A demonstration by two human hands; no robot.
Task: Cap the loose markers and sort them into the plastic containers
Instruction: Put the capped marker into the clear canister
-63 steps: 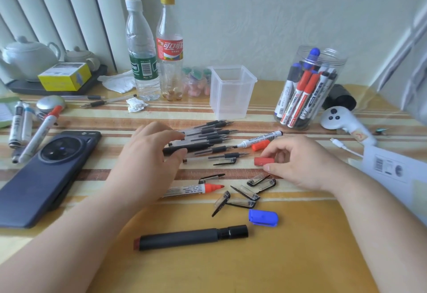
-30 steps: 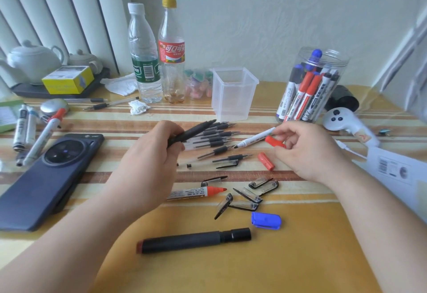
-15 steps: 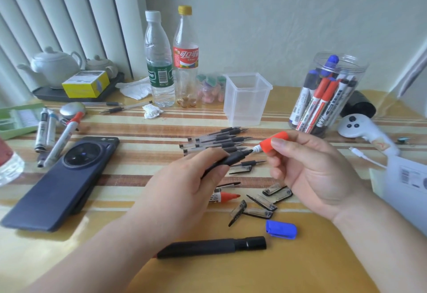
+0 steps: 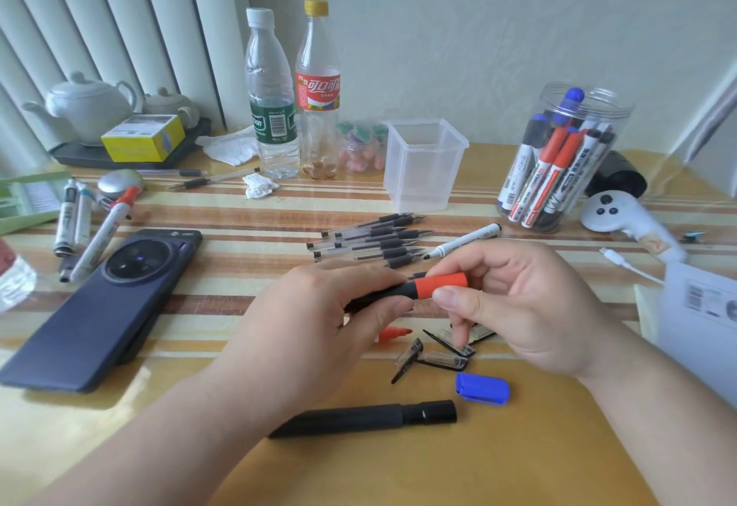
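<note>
- Your left hand [image 4: 319,318] grips the black marker [image 4: 379,295] by its barrel, fingers curled round it, raised off the table [image 4: 518,461].
- Your right hand [image 4: 514,306] pinches the red cap [image 4: 440,284] between thumb and forefinger. The cap sits on the marker's end, against the barrel. Whether it is pressed fully home cannot be told.
- Just beyond your right hand's knuckles lies an uncapped white marker [image 4: 464,241], with its tip pointing toward your left hand.
- Beyond your left hand, a row of black pens [image 4: 371,240] lies side by side.
- Farther out, between both hands, the square clear container [image 4: 422,170] stands upright.
- Beyond your right hand, the round jar [image 4: 558,162] holds capped markers standing on end.
- Nearer you than your right hand, a blue cap [image 4: 482,388] lies on the table.
- Nearer you than your left hand, a long black marker [image 4: 367,420] lies flat.
- A red-tipped marker [image 4: 393,333] shows beneath your left fingers, mostly hidden.
</note>
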